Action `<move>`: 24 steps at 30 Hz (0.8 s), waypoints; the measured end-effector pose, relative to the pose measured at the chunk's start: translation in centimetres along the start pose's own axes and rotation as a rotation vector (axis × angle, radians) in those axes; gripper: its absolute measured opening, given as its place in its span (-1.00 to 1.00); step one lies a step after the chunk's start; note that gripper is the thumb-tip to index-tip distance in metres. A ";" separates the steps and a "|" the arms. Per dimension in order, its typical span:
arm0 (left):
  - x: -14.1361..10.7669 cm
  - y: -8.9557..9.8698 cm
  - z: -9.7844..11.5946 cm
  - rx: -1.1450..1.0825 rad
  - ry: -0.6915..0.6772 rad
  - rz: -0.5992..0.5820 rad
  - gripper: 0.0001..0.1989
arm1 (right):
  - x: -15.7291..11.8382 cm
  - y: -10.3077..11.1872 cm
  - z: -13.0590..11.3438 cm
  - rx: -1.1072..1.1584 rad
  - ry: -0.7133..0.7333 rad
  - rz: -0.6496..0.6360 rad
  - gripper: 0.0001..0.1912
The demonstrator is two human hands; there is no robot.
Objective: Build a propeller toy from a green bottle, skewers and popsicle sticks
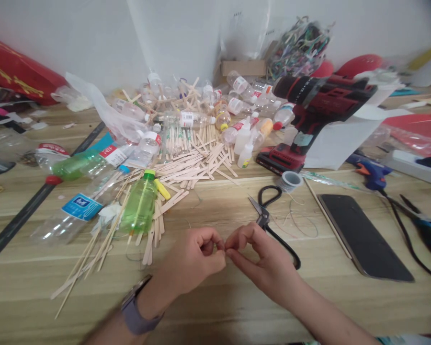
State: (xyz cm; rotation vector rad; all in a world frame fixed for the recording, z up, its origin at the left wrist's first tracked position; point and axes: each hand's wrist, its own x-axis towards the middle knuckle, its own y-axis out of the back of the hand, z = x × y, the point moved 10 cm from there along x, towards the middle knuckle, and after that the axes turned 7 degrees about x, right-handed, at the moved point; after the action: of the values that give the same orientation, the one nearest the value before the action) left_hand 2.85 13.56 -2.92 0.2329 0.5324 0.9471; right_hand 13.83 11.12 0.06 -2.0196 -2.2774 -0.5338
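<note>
My left hand (197,256) and my right hand (260,258) meet fingertip to fingertip above the front of the wooden table. Both are closed in a pinch, and whatever lies between the fingers is too small to make out. Just beyond my right hand rest black-handled scissors (264,218), their blades parted and pointing away to the left. A grey spool (290,180) stands behind the scissors, with loose thin thread (303,218) curling beside it. To the left of my hands a green bottle (140,201) stands near several craft sticks (154,235).
A red and black power drill (316,110) stands at back right. A phone (362,235), a thin wooden stick (326,215) and a blue glue gun (371,170) lie right. Clear plastic bottles and a craft-stick pile (197,163) fill the back. A dark bar (32,203) crosses the left.
</note>
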 end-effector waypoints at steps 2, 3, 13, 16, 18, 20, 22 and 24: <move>0.0 0.0 0.0 0.005 0.001 0.000 -0.98 | 0.1 0.0 0.3 0.068 -0.027 0.006 -0.78; 0.0 0.0 0.0 0.011 0.001 0.002 -0.98 | 0.1 0.0 0.4 0.094 -0.041 0.008 -0.78; 0.0 0.1 0.1 0.003 -0.001 0.023 -0.95 | 0.3 0.1 0.8 0.207 -0.102 0.028 -0.78; 0.1 0.1 0.1 -0.024 0.008 0.022 -0.95 | 0.3 0.1 0.6 0.174 -0.088 0.026 -0.78; 0.2 0.2 0.1 -0.036 0.011 0.025 -0.94 | 0.2 0.1 0.4 0.142 -0.067 0.033 -0.78; 0.3 0.1 0.0 -0.049 0.015 0.026 -0.93 | 0.1 0.2 0.3 0.104 -0.042 0.047 -0.79; 0.3 -0.1 -0.4 -0.074 0.024 0.028 -0.93 | -0.1 0.3 0.3 0.064 -0.024 0.061 -0.79; 0.4 -0.3 -0.8 -0.118 0.037 0.029 -0.92 | -0.3 0.4 0.4 0.026 -0.010 0.073 -0.80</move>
State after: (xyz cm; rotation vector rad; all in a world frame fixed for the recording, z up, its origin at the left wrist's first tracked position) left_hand 2.84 13.73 -3.82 0.1171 0.5060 1.0094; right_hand 14.36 10.97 -0.30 -2.0886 -2.1947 -0.4876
